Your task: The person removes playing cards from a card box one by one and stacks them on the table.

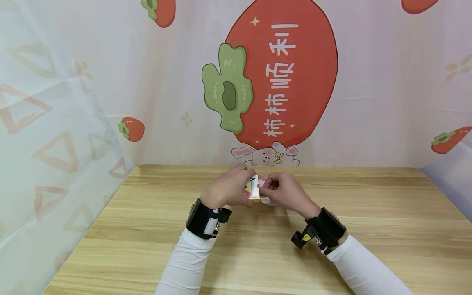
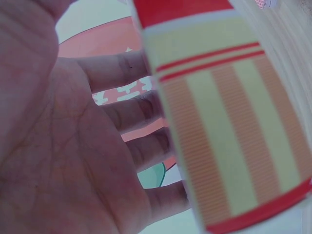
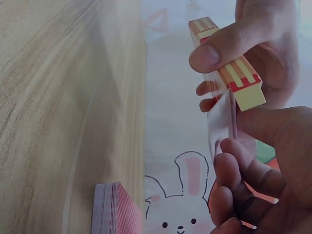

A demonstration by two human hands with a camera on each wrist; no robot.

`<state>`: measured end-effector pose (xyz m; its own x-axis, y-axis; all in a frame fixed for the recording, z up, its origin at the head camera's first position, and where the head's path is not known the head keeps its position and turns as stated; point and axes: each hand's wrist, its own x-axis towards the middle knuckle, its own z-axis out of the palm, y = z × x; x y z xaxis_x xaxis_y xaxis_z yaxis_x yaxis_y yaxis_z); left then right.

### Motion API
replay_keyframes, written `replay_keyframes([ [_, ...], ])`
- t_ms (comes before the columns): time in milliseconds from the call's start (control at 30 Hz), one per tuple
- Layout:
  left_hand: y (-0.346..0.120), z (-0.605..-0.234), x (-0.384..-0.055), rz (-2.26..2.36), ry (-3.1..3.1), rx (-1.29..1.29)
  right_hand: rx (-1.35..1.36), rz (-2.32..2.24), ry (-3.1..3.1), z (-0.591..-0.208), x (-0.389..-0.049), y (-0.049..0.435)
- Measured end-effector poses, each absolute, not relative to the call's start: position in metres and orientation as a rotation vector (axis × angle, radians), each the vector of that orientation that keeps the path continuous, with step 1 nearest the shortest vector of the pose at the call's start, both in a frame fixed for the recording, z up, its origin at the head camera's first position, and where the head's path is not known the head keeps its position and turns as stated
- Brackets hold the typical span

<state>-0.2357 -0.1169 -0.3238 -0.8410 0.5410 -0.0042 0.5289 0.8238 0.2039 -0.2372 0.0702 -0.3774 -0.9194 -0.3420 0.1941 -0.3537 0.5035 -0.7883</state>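
Note:
My left hand (image 1: 229, 186) grips a playing card box (image 1: 254, 189) between thumb and fingers above the far part of the table. Yellow and orange stripes with red bands cover the box (image 2: 224, 122) in the left wrist view. In the right wrist view, my right hand (image 3: 258, 170) pinches a thin pale flap (image 3: 222, 124) at the near end of the box. Whether that flap is wholly attached is hidden by the fingers. A deck of playing cards (image 3: 105, 209) with pink patterned backs is on the table, just below the hands.
The wooden table (image 1: 258, 254) ends at a hanging cloth (image 1: 184, 82) printed with a large red fruit and a rabbit. Another patterned cloth (image 1: 55, 123) hangs along the left side. Both wrists wear black camera straps.

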Motion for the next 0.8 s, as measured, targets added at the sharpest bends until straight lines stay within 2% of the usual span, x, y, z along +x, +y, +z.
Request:
replay_keyframes([
  [267,-0.12,-0.322,-0.235,0.336,2.92,0.839,0.648,1.452,-2.771,-0.377,-0.242,0.074],
  [533,-0.123,-0.321,-0.235,0.356,2.925,0.832,0.601,1.775,-2.794,-0.377,-0.245,0.078],
  [800,-0.127,-0.321,-0.238,0.385,2.94,0.849,0.63,1.909,-2.765,-0.374,-0.245,0.082],
])
